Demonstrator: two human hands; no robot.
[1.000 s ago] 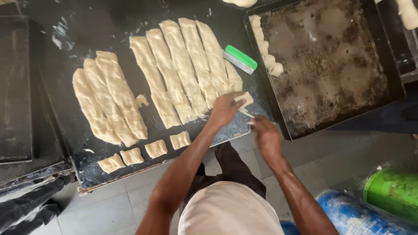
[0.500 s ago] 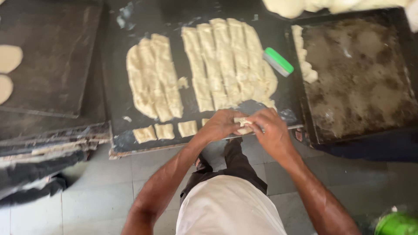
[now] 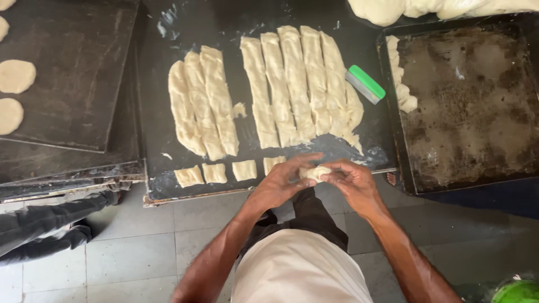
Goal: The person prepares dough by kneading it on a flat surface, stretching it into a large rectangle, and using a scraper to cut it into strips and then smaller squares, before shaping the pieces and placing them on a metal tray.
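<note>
Both hands (image 3: 317, 179) now lifted off tray (image 3: 157, 140), pinching dough piece (image 3: 314, 172) together

Fingers (image 3: 295, 171) hide most of the dough piece (image 3: 314, 171).

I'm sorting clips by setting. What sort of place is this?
Probably a bakery or food workshop. Long dough strips lie on a dark floured worktop, flat dough rounds sit on a tray, and both hands shape a small dough piece.

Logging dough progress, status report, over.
Both hands, left hand and right hand, closed on dough piece. Cut squares beside. Nothing blocking.
</note>
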